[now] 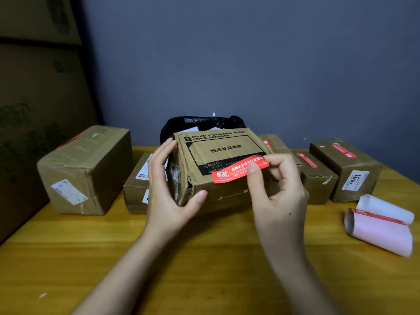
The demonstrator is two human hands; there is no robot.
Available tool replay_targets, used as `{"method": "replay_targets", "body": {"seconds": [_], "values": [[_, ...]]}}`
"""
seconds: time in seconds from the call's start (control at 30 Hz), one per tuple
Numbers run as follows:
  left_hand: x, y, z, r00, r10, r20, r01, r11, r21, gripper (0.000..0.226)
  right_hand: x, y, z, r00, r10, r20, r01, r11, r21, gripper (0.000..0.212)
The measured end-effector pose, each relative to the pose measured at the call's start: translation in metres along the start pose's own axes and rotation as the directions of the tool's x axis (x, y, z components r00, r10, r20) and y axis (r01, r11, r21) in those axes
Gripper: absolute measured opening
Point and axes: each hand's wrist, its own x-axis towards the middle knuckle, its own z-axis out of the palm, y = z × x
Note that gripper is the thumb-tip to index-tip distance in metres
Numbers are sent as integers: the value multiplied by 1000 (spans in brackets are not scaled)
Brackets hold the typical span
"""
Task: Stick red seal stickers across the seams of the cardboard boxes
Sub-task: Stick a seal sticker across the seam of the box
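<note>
A brown cardboard box (218, 169) sits tilted near the middle of the wooden table (204, 258), its printed top facing the camera. The left hand (168, 192) grasps the box's left end, fingers over the top edge and thumb on the front face near the torn corner. The right hand (277, 185) pinches the right end of a red sticker (236, 170), which lies slanted along the box's front top edge. Left of the box stand a large parcel (86, 169) and a smaller one (138, 185); right of it, three sealed boxes (345, 169) in a row. A roll of sticker backing (379, 228) lies further right. In front of the box the tabletop is open. A black bag (200, 123) is behind it.
</note>
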Motion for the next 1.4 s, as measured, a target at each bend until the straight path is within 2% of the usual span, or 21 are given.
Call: {"method": "replay_targets", "body": {"seconds": [0.33,0.57,0.77,0.87,1.0,1.07,1.2,1.27,1.33,1.4], "values": [[-1,0,0,1000,10,16,-10,1000,13,90,-4,2,6,1000,-1,12,0,999,46,6],[-2,4,-2,999,36,38,-39,995,89,83,-5,3,10,996,-90,5,90,995,51,5],[-3,3,-2,998,17,61,-21,998,62,79,-4,0,10,994,-106,-37,110,988,108,3],[-3,3,-2,998,2,65,-5,999,51,79,-3,-3,8,994,-102,-49,107,987,123,9],[-2,4,-3,997,-24,71,21,999,41,82,-2,-4,4,999,28,-32,-19,969,248,6],[-1,7,-2,996,-52,68,52,999,4,82,2,-1,1,995,86,-43,-74,970,232,8],[4,13,-6,983,-142,115,155,982,-109,78,15,1,-10,994,63,-94,-45,983,180,12],[10,22,-8,966,-207,154,234,954,-187,76,24,0,-17,991,130,-38,-114,951,286,13],[15,32,-12,958,-235,165,267,938,-220,68,31,-2,-24,975,208,73,-218,861,459,12],[18,41,-19,953,-257,162,290,930,-227,62,37,-7,-29,962,223,155,-271,815,513,15]]}}
